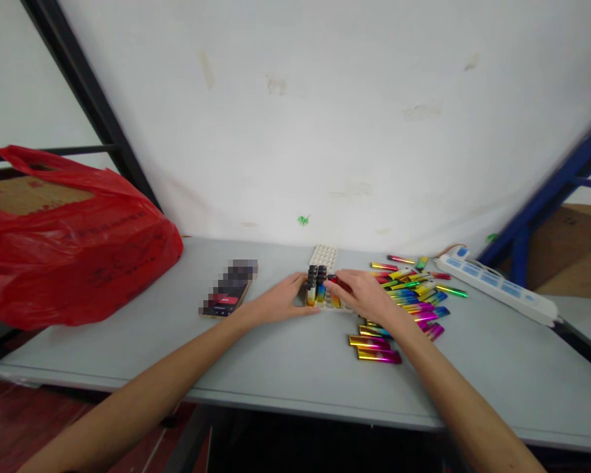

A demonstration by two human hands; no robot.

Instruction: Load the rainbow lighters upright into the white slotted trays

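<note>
Several slim lighters [310,295] with black tops and shiny yellow, blue and red bodies stand upright in rows in a pale holder tray [331,306]. My left hand [284,297] is at the tray's left end, thumb along the front and fingers behind, steadying it. My right hand [358,290] pinches a red-and-yellow lighter [334,295] upright at the right of the rows. Its fingertips cover the lighter's upper part. Just behind, a cream sheet with rows of round cups [324,255] lies near the wall.
Shiny multicoloured lighters [414,295] lie in a loose pile to the right, partly under my right forearm. A white power strip [497,286] is further right. A phone [229,289] lies on the left, near a red plastic bag [79,243]. The grey table [276,368] meets a white wall.
</note>
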